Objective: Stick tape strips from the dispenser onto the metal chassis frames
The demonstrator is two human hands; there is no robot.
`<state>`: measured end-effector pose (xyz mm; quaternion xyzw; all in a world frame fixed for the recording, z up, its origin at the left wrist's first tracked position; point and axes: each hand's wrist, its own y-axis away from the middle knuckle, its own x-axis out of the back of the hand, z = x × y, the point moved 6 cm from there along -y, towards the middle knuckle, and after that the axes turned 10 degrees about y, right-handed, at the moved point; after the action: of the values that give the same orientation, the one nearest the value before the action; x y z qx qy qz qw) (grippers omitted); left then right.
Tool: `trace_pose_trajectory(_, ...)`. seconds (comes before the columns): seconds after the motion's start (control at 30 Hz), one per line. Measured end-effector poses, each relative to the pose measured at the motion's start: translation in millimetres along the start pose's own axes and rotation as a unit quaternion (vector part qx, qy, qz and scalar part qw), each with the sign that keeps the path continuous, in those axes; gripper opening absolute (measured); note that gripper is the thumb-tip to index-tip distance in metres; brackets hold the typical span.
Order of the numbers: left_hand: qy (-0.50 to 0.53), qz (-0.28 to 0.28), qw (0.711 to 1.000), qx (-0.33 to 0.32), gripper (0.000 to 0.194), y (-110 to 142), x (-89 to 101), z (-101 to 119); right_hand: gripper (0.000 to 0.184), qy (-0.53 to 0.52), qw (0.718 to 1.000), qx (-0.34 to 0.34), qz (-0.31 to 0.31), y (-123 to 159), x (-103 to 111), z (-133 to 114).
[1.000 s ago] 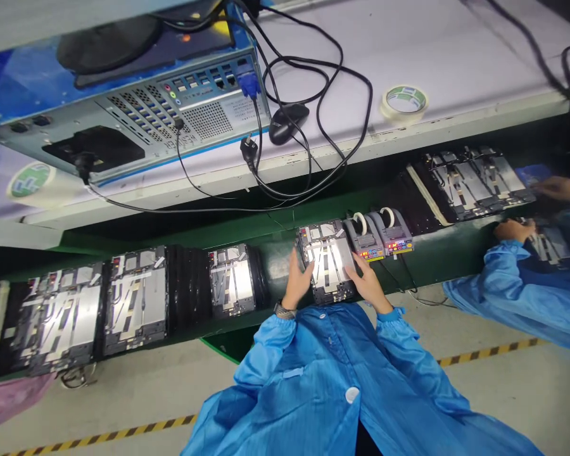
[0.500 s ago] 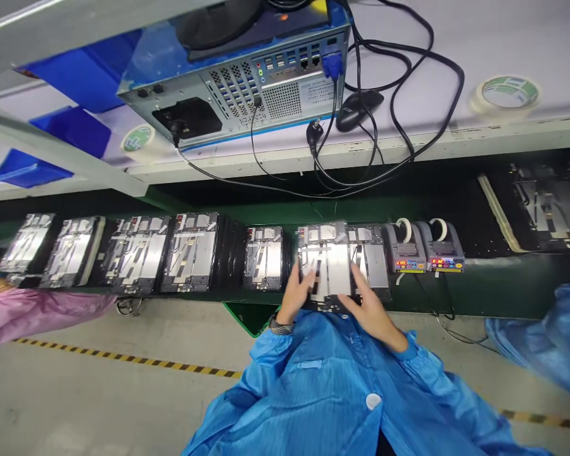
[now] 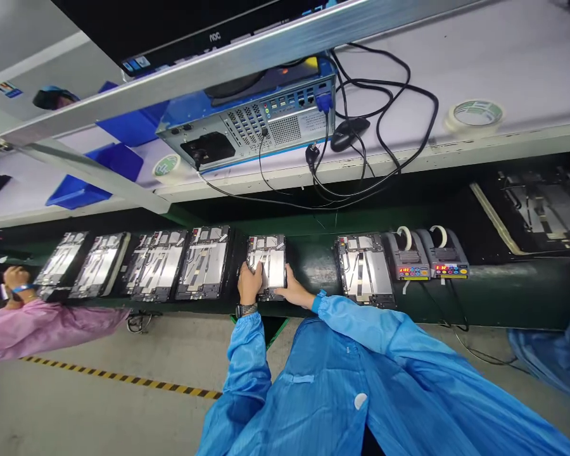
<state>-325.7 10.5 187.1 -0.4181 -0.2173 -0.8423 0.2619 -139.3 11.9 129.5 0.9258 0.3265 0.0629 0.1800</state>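
Note:
An opened tablet [image 3: 273, 263], with silver battery plates and dark circuit boards showing, lies on the green bench between my hands. My left hand [image 3: 249, 284] grips its left edge, thumb over the top face. On the opposite side, my right hand [image 3: 294, 289] presses against the lower right edge with the thumb near the bottom. Whether other tablets lie beneath it is hard to make out. To the right, apart from my hands, sits another opened tablet [image 3: 367, 269].
Several stacks of opened tablets [image 3: 202, 263] line the bench at left. Two tape dispensers [image 3: 410, 256] stand at right. Above are a computer case [image 3: 275, 130], loose cables, a mouse [image 3: 349, 133] and a tape roll [image 3: 477, 114]. A co-worker's pink sleeve [image 3: 52, 326] reaches in at left.
Both my hands have moved left with the tablet, from beside the right-hand tablet to the middle stack's place. The view has shifted, and a monitor now shows at the top.

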Motion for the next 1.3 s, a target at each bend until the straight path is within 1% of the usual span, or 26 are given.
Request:
trace_pose_trajectory(0.1, -0.031, -0.008, 0.999, 0.001, 0.075, -2, -10.2, 0, 0.125, 0.005, 1.0, -0.018, 0.006, -7, 3, 3)
trace_pose_trajectory(0.27, -0.046, -0.004, 0.999, -0.007, 0.069, -6, -21.6, 3, 0.122, 0.016, 0.999, -0.027, 0.011, -6, 6, 3)
trace_pose_trajectory(0.4, -0.048, 0.006, 0.999, -0.014, 0.069, -7, -27.3, 2, 0.119, 0.028, 0.998, -0.053, -0.011, -6, 6, 2)
trace_pose_trajectory(0.47, -0.048, 0.021, 0.998, -0.025, 0.068, -4, -28.3, 3, 0.117, 0.04, 0.997, -0.061, -0.015, -5, 6, -2)
trace_pose_trajectory(0.53, -0.045, 0.06, 0.996, -0.051, 0.064, 1, -26.5, 9, 0.113, 0.061, 0.996, -0.058, -0.008, 1, 8, -10)
trace_pose_trajectory(0.6, -0.027, 0.104, 0.99, -0.09, 0.059, 9, -24.5, 17, 0.103, 0.084, 0.996, -0.018, 0.004, 18, 18, -28)
trace_pose_trajectory(0.63, -0.011, 0.117, 0.987, -0.11, 0.057, 13, -24.8, 22, 0.094, 0.088, 0.996, 0.018, 0.003, 33, 27, -40)
trace_pose_trajectory(0.67, 0.009, 0.122, 0.984, -0.128, 0.055, 17, -26.2, 27, 0.081, 0.08, 0.995, 0.066, -0.009, 52, 39, -53)
trace_pose_trajectory(0.7, 0.031, 0.121, 0.982, -0.144, 0.053, 21, -28.8, 32, 0.065, 0.058, 0.991, 0.112, -0.036, 76, 53, -66)
trace_pose_trajectory(0.73, 0.053, 0.115, 0.98, -0.156, 0.052, 25, -32.4, 38, 0.048, 0.018, 0.987, 0.139, -0.08, 104, 71, -74)
trace_pose_trajectory(0.77, 0.075, 0.107, 0.977, -0.166, 0.05, 29, -37.0, 43, 0.038, -0.033, 0.981, 0.149, -0.122, 134, 92, -78)
trace_pose_trajectory(0.8, 0.097, 0.095, 0.975, -0.175, 0.048, 34, -42.8, 48, 0.033, -0.078, 0.978, 0.143, -0.133, 163, 119, -76)
trace_pose_trajectory(0.83, 0.118, 0.079, 0.973, -0.182, 0.046, 38, -50.1, 54, 0.031, -0.109, 0.981, 0.129, -0.092, 189, 153, -66)
trace_pose_trajectory(0.87, 0.137, 0.058, 0.971, -0.189, 0.044, 41, -58.9, 60, 0.032, -0.128, 0.986, 0.11, 0.005, 211, 192, -50)
trace_pose_trajectory(0.9, 0.154, 0.034, 0.968, -0.195, 0.043, 45, -69.0, 66, 0.036, -0.135, 0.98, 0.083, 0.124, 231, 232, -26)
trace_pose_trajectory(0.93, 0.168, 0.007, 0.965, -0.203, 0.042, 47, -80.4, 73, 0.037, -0.13, 0.958, 0.038, 0.253, 248, 269, 4)
trace_pose_trajectory(0.97, 0.178, -0.022, 0.961, -0.211, 0.041, 50, -92.6, 80, 0.037, -0.116, 0.917, -0.017, 0.382, 264, 299, 37)
trace_pose_trajectory(1.0, 0.186, -0.05, 0.956, -0.22, 0.04, 52, -105.1, 89, 0.035, -0.095, 0.862, -0.078, 0.491, 277, 322, 70)
trace_pose_trajectory(1.03, 0.191, -0.079, 0.95, -0.232, 0.039, 54, -117.6, 98, 0.032, -0.076, 0.812, -0.13, 0.564, 284, 336, 100)
trace_pose_trajectory(1.07, 0.195, -0.108, 0.944, -0.244, 0.038, 57, -129.7, 107, 0.029, -0.069, 0.782, -0.16, 0.598, 283, 344, 125)
trace_pose_trajectory(1.1, 0.197, -0.135, 0.937, -0.256, 0.037, 60, -140.7, 117, 0.028, -0.069, 0.769, -0.17, 0.612, 276, 348, 147)
trace_pose_trajectory(1.13, 0.199, -0.159, 0.93, -0.265, 0.037, 64, -150.5, 126, 0.027, -0.075, 0.766, -0.167, 0.616, 266, 350, 164)
trace_pose_trajectory(1.2, 0.204, -0.195, 0.92, -0.272, 0.036, 72, -165.0, 140, 0.027, -0.104, 0.778, -0.144, 0.602, 246, 349, 187)
trace_pose_trajectory(1.3, 0.216, -0.218, 0.917, -0.256, 0.036, 84, -175.5, 148, 0.03, -0.146, 0.799, -0.127, 0.569, 229, 345, 206)
